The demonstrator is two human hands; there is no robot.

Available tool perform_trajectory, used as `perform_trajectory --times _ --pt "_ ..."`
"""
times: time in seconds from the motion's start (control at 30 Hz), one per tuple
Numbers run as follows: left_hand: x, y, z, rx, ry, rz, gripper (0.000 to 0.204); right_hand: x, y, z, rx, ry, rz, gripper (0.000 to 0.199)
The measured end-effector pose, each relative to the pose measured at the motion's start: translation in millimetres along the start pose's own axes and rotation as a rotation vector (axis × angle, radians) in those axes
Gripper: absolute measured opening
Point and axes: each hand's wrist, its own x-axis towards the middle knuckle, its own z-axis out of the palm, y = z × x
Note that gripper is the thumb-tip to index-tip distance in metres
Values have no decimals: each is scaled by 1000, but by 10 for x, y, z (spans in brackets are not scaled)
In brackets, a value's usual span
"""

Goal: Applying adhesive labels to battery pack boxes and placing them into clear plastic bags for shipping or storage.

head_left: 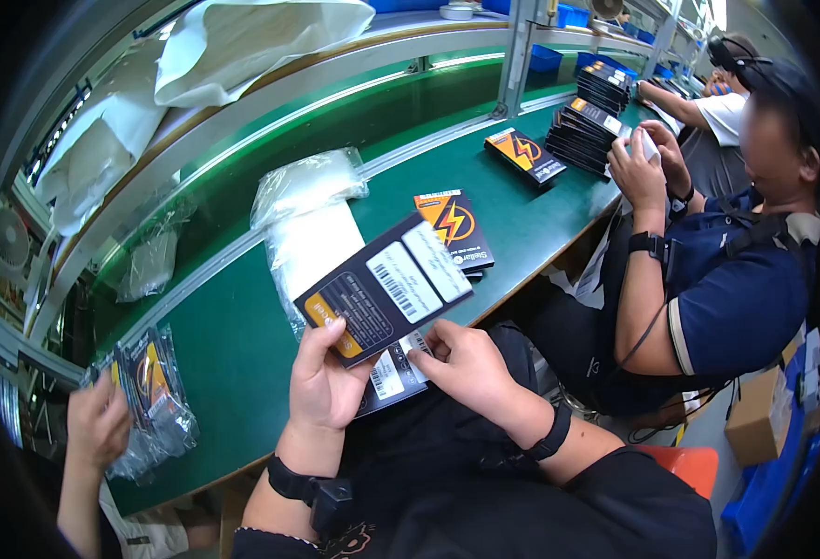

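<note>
Dark box (pixel 393 284) | left fingers (pixel 318 343) pinch it | right fingers (pixel 428 365) touch lower box (pixel 387 381) (part-hidden), grip unclear

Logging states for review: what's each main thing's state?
Left hand: grip closed on upper black box
Upper black box: barcode label showing
Right hand: touching lower black box
Lower black box: partly covered
Lightning-bolt box: bolt side up
Clear plastic bags: lying, wrinkled
Box piles: stacked

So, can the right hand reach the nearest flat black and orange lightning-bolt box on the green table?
Probably yes: the right hand has a free way to the lightning-bolt box, right of the black box with white labels in the left hand.
</note>
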Motion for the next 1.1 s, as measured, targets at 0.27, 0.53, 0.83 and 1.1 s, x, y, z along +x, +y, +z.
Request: perform_trajectory --times 0.27,0.53,0.83,1.1 --pt "-114 -44 -56 -79 -17 12 43 9 -6 13 -92 -1 -62 26" --pt "-154 -42 -132 -102 -8 16 42 -8 -99 -34 -260 -4 -109 24" --pt "-194 4 -202 -109 25 15 45 200 -269 -190 -627 -182 -198 49" --pt "-103 30 -293 -75 111 -48 48 260 -292 -244 -694 -117 -220 61"
